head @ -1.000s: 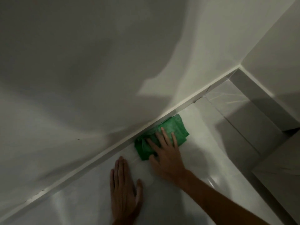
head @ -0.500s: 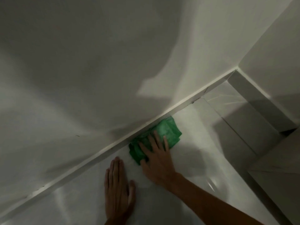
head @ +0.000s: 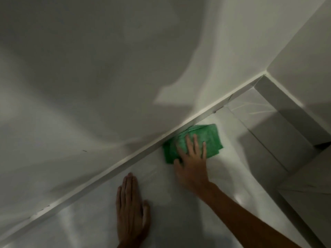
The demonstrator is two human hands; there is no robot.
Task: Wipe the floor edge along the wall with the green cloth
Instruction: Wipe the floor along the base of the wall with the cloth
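Observation:
The folded green cloth (head: 212, 138) lies on the glossy white floor (head: 179, 222), its far edge pushed against the white skirting board (head: 107, 176) at the foot of the wall (head: 107, 86). My right hand (head: 191, 163) presses flat on the cloth's near half with fingers spread, covering part of it. My left hand (head: 131, 212) rests palm down on the bare floor to the left, fingers together, holding nothing and a short way from the skirting.
The wall meets a second wall (head: 304, 51) in a corner at the upper right, with a grey skirting (head: 286, 108) along it. A floor joint (head: 265, 144) runs toward me right of the cloth. A dark gap (head: 322, 145) shows at the right edge.
My right hand has slid the cloth to the right along the skirting, after a short move left. My left hand has stayed planted on the floor.

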